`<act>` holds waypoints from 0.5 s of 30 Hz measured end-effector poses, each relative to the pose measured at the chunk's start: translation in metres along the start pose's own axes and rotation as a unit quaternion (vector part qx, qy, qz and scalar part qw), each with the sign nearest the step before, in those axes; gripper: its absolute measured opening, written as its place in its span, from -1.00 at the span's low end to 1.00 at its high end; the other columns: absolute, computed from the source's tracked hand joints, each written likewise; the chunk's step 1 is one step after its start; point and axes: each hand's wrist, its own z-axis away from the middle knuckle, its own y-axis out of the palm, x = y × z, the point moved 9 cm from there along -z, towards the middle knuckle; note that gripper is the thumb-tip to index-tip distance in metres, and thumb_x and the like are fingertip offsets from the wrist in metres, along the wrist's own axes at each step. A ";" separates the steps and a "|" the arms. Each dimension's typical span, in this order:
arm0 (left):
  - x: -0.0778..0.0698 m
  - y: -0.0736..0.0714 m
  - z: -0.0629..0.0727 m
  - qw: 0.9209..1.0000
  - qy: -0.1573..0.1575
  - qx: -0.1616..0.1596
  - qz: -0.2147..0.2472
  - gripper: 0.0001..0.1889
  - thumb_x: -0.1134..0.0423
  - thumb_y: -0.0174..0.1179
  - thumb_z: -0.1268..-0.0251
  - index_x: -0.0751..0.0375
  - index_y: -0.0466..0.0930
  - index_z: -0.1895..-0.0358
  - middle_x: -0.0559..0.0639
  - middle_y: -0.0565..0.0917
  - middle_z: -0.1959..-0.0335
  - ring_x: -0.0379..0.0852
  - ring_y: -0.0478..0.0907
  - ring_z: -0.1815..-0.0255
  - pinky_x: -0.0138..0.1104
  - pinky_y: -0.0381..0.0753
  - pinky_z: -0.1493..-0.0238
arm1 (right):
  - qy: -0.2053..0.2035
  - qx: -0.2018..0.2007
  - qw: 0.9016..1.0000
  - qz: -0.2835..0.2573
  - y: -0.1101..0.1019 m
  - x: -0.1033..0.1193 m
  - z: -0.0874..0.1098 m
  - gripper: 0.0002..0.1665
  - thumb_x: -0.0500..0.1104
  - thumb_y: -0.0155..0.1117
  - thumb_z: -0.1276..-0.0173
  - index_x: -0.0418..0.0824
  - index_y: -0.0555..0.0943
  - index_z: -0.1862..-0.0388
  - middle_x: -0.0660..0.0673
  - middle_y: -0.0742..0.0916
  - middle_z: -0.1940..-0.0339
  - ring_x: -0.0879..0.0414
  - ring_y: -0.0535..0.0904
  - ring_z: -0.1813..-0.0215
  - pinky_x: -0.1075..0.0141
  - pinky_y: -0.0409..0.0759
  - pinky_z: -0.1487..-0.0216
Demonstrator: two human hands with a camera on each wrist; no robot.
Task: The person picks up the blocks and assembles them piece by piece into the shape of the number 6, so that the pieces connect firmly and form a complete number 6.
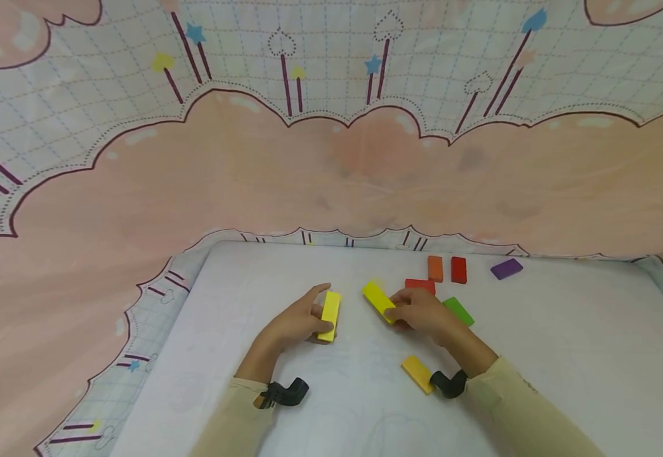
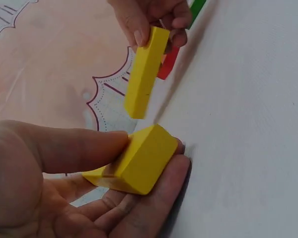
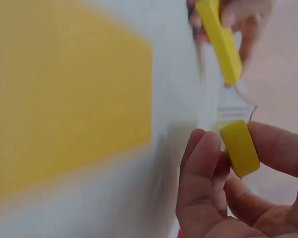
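Observation:
My left hand pinches a yellow block between thumb and fingers, low over the white tabletop. In the left wrist view, the thumb presses one face of this yellow block and the fingers lie beneath it. To its right, my right hand grips a second yellow block near its lower end; the block tilts up to the left. A gap separates the two blocks. The right wrist view shows one end of the second yellow block between thumb and fingers.
A darker yellow block lies by the right wrist camera. Around the right hand are a green block and a red block. Farther back lie an orange block, another red block and a purple block.

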 end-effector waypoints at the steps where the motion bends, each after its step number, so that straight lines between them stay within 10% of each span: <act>1: 0.001 -0.001 0.000 1.000 0.005 0.002 0.008 -0.18 0.41 0.28 -0.30 -0.12 0.15 -0.58 0.21 0.61 -0.05 -0.04 0.66 0.21 -0.26 0.71 0.18 | 0.001 0.006 1.000 -0.016 0.005 0.000 0.002 -0.54 -0.11 0.40 -0.36 -0.20 0.63 -0.21 -0.16 0.73 0.09 0.03 0.66 0.26 0.31 0.70 0.11; 8: 0.010 -0.006 -0.005 0.998 0.015 -0.004 0.059 -0.48 0.35 0.23 -0.43 0.02 0.37 -0.40 0.24 0.61 0.00 -0.02 0.78 0.22 -0.20 0.77 0.11 | 0.007 0.000 0.996 -0.087 0.028 0.005 0.005 -0.69 -0.16 0.32 -0.43 -0.16 0.62 -0.12 -0.19 0.67 -0.04 0.03 0.66 0.16 0.33 0.73 0.06; 15: 0.008 -0.008 -0.004 0.999 0.033 -0.029 -0.015 -0.48 0.24 0.42 -0.26 -0.13 0.55 -0.29 0.12 0.65 0.17 -0.04 0.66 0.32 -0.27 0.70 0.28 | 0.022 -0.072 0.992 -0.104 0.015 0.009 -0.006 -0.56 -0.07 0.28 -0.49 -0.12 0.46 -0.28 -0.21 0.64 -0.01 0.01 0.65 0.19 0.33 0.70 -0.03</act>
